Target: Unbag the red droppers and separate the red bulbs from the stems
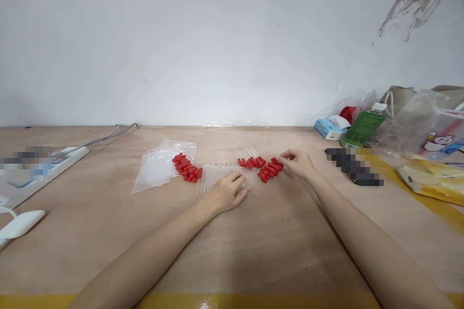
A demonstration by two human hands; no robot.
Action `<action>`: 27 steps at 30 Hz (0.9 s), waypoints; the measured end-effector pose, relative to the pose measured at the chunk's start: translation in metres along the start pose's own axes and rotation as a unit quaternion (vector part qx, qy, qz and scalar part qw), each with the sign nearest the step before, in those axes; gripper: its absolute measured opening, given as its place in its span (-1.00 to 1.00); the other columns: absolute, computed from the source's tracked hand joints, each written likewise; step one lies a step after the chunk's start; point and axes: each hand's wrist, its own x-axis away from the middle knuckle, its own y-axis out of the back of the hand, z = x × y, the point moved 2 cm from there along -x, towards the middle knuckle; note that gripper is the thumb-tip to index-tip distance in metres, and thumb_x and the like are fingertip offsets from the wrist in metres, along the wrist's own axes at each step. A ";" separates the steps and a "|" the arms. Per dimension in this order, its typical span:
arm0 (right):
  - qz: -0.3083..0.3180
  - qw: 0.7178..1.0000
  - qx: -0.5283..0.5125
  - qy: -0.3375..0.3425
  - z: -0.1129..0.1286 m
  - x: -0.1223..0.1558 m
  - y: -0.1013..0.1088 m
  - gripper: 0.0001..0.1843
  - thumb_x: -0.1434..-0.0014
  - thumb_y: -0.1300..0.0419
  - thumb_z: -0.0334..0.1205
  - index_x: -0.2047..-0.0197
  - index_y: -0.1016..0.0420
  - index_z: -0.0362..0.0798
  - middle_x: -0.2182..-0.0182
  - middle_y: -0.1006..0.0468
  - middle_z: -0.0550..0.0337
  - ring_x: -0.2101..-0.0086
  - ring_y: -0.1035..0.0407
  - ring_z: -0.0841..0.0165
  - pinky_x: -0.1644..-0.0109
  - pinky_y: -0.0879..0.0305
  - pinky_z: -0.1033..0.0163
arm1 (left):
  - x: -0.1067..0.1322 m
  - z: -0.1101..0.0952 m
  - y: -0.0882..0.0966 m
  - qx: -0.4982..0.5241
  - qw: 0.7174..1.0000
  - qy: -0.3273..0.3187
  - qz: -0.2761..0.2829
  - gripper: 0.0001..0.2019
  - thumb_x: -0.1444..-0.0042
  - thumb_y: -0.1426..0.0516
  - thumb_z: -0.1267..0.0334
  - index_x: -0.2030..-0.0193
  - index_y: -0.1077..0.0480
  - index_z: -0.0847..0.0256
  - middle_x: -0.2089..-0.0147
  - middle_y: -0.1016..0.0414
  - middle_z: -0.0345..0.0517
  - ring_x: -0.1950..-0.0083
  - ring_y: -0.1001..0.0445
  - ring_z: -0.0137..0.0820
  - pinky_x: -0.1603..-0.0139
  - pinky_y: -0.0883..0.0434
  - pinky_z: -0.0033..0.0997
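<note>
My left hand [228, 192] rests low over a row of thin clear tubes [213, 176], its fingers curled with the thumb near them. Whatever lies between those fingertips is too small to make out. At the right end of a cluster of red rubber bulbs [268, 171], my right hand [295, 161] pinches one red bulb [278, 161] between thumb and fingertips. Several clear tubes fitted with red bulbs [251, 161] lie just behind the row. Another cluster of red bulbs [186, 168] sits at the row's left end, partly on clear plastic bags [155, 166].
A white power strip [47, 178] with a grey cable and a white plug-like device [23, 224] lie at left. To the right are a tissue pack [329, 129], a green bottle [364, 126], a blurred dark object [353, 166], plastic bags [409, 120] and a yellow packet [435, 178].
</note>
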 end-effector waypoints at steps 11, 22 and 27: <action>-0.016 0.998 0.052 -0.032 0.001 -0.002 0.002 -0.58 -0.04 -0.03 0.09 0.32 -0.52 -0.06 0.46 -0.54 0.16 0.48 -0.34 0.40 0.40 -0.19 0.32 | 0.002 0.001 0.011 -0.047 0.997 -0.023 0.052 -0.55 -0.04 -0.10 -0.01 -0.04 -0.31 0.14 -0.05 -0.36 0.01 -0.09 -0.28 -0.14 -0.11 -0.12 0.04; 0.149 0.960 0.222 -0.089 0.063 -0.039 -0.024 -0.78 0.15 -0.24 -0.05 0.61 -0.48 -0.02 0.55 -0.50 0.14 0.30 -0.37 0.18 0.02 -0.01 -0.08 | 0.007 0.004 0.007 -0.057 0.994 -0.008 0.090 -0.63 -0.13 -0.04 0.08 -0.05 -0.31 0.14 -0.08 -0.34 -0.02 -0.14 -0.25 -0.21 -0.23 0.00 0.02; 0.204 0.934 0.254 -0.147 0.070 -0.048 -0.036 -0.77 0.21 -0.30 -0.12 0.65 -0.40 -0.09 0.59 -0.46 0.15 0.33 -0.37 0.18 0.02 0.02 -0.19 | 0.010 0.002 0.010 -0.057 0.996 0.002 0.064 -0.62 -0.12 -0.03 0.03 -0.03 -0.32 0.15 -0.07 -0.34 -0.01 -0.15 -0.22 -0.22 -0.26 0.05 -0.01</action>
